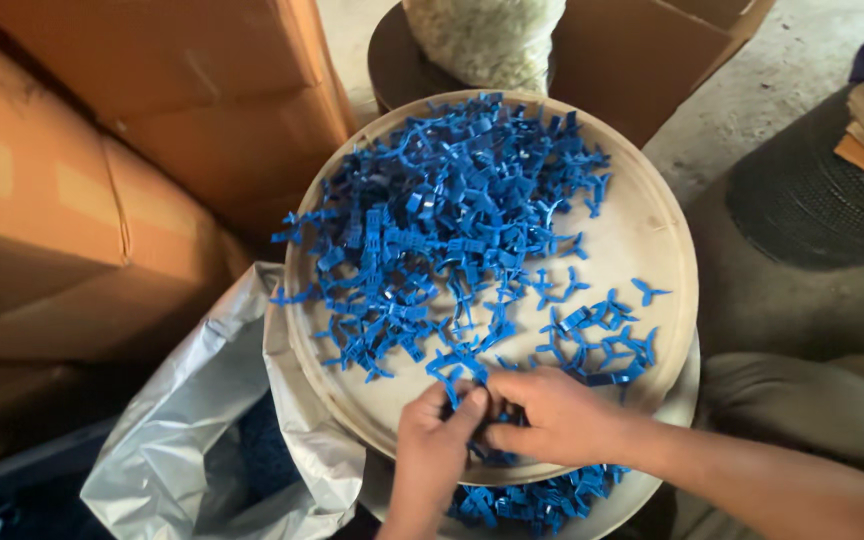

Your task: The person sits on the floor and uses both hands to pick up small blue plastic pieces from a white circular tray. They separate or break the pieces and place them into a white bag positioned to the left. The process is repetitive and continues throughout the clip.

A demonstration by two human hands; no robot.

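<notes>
At tray's (652, 215) near edge, both hands' (497, 425) grips pinch a mostly hidden blue clip (452, 372).

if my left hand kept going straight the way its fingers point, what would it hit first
Probably the blue plastic pieces just past the left hand fingertips, at the near edge of the pile on the round tray; depth is hard to judge.

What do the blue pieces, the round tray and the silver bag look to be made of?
Blue pieces: probably moulded plastic, uniform colour, slight sheen. Round tray: looks like pale wood or pressed board, matte, with a thin raised rim. Silver bag: likely plastic film or foil, shiny and creased. Both hands pinch pieces at the tray's near edge.
</notes>
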